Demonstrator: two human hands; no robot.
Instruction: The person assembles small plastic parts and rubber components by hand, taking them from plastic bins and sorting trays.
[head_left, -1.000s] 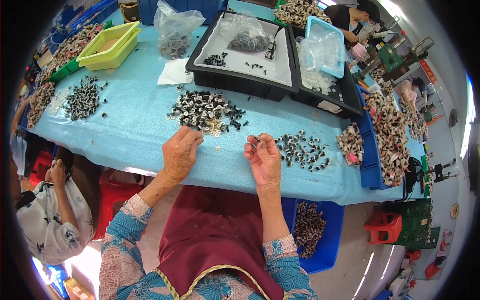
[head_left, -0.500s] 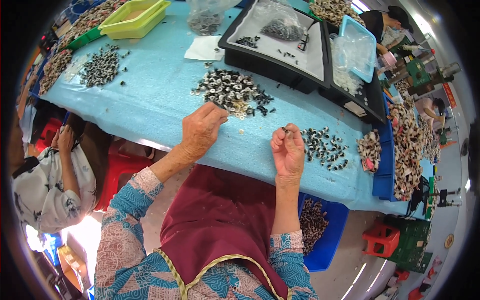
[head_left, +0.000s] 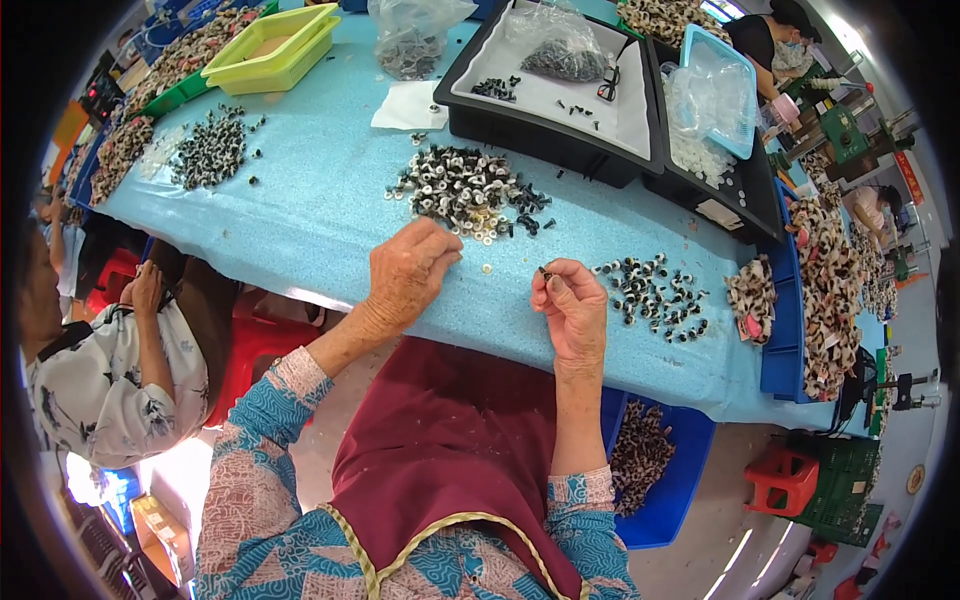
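Right hand [head_left: 574, 305] has shifted left, toward left hand [head_left: 408, 272] — fingertips pinch a small dark part [head_left: 545, 274], likely for fine control. Left hand curls beside the black-and-white pile [head_left: 458, 186], upper centre — can't tell if gripping; pile presumably there for easy reach. Label [head_left: 719, 214] on black bin [head_left: 682, 195], upper right: unreadable.

1 left hand [head_left: 410, 272] | 1 right hand [head_left: 575, 308] | 1 little dark piece [head_left: 545, 273] pinched there | 3 batches of black-and-white bits [head_left: 462, 190], singles way too many to count lol | 2 black trays [head_left: 550, 148] | 2 nested yellow tubs [head_left: 270, 77] | 1 light-blue basket [head_left: 728, 62] | 1 maroon apron [head_left: 450, 430] | at least 3 red stools [head_left: 783, 478]
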